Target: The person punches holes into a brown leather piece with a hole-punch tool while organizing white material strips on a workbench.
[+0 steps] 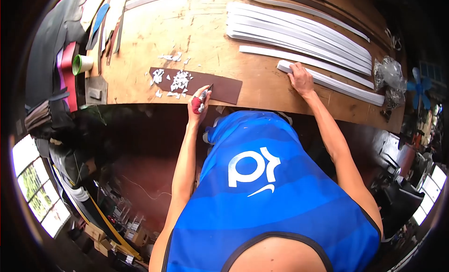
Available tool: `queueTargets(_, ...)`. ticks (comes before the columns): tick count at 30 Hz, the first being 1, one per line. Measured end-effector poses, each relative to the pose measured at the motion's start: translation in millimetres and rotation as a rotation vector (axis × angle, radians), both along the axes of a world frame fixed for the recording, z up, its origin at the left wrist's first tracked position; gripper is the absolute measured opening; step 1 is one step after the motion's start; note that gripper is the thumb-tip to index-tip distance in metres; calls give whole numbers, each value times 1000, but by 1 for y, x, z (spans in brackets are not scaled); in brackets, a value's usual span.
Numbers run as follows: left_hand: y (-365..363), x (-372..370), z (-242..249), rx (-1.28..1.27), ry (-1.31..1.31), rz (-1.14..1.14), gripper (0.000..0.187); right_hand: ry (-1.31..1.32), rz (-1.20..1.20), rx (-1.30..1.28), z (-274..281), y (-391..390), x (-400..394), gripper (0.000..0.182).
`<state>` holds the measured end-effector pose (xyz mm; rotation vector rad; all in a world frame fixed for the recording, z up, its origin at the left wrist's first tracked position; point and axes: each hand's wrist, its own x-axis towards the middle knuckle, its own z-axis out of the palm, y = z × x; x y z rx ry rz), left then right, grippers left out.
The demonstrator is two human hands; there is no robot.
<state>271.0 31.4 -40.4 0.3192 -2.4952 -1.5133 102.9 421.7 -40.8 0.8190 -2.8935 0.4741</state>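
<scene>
My left hand (pixel 192 113) is closed around a small knife (pixel 210 88); its dark pointed blade shows past the fingers, and something red is wrapped about the handle or fingers. It is over the near edge of a dark brown board (pixel 224 88), which lies flat on the table. Small white scraps (pixel 180 80) are heaped on the board's left part and scattered around it. My right hand (pixel 301 79) grips the left end of a stack of white strips (pixel 346 88), with the fingers bent over the top.
A single white strip (pixel 308 62) and a larger pile of white strips (pixel 299 35) lie further back on the wooden table (pixel 187 33). At the left are a green-rimmed cup (pixel 83 64) and dark sheet material (pixel 47 52). Clear plastic bags (pixel 392 77) sit at the right end.
</scene>
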Motion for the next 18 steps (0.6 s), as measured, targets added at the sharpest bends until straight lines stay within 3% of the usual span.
queueTargets(4,1,13,5,98,-67,5,24,17,-47,33,1,-6,-4,23)
queueTargets(8,-4,36,7,-19,-75,-133,24,25,-54,14,22,-28,10,20)
queueTargets(13,-24,36,-1,77,85,-102,25,-333,155,-185,38,-101,54,23)
queueTargets(14,-35,36,-1,43,-2,-85,26,-317,240,-202,28,-117,62,23)
queueTargets(18,-53,29,-29,286,75,101,27,-405,394,-183,21,-165,77,24)
